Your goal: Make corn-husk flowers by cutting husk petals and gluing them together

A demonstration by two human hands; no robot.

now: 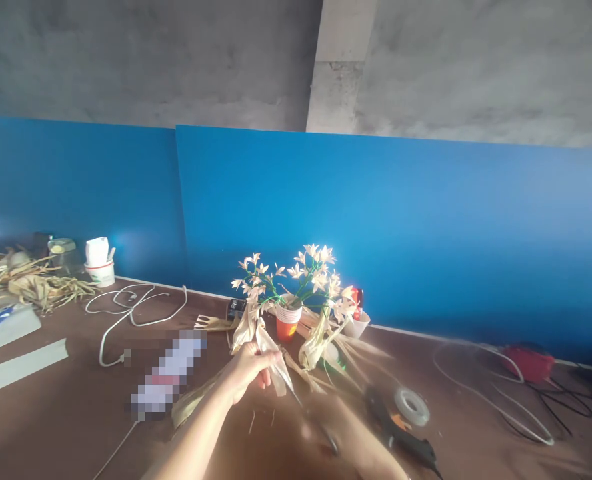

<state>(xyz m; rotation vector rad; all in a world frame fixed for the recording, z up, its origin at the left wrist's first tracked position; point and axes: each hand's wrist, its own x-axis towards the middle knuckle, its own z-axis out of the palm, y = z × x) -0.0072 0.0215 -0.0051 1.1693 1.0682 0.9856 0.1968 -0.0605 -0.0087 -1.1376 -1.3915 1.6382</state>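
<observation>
My left hand (249, 370) pinches a pale strip of dried corn husk (277, 372) between thumb and fingers, low over the brown table. Close on its right is my right hand (339, 420), smeared by motion but closed around what look like scissors (296, 396). Their thin metal blade points at the husk's lower end; whether it touches cannot be made out. Just beyond both hands stands an orange and white paper cup (287, 328) holding green-stemmed cream flowers (320, 277). More husks (316, 347) lie around the cup.
To the right lie a black glue gun (406, 437), a tape roll (412, 407) and a red case (529, 363) with cables. On the left are a white cable (135, 310), a pixelated oblong thing (166, 379), a white cup (100, 272) and a husk pile (31, 283). A blue partition (376, 213) stands behind.
</observation>
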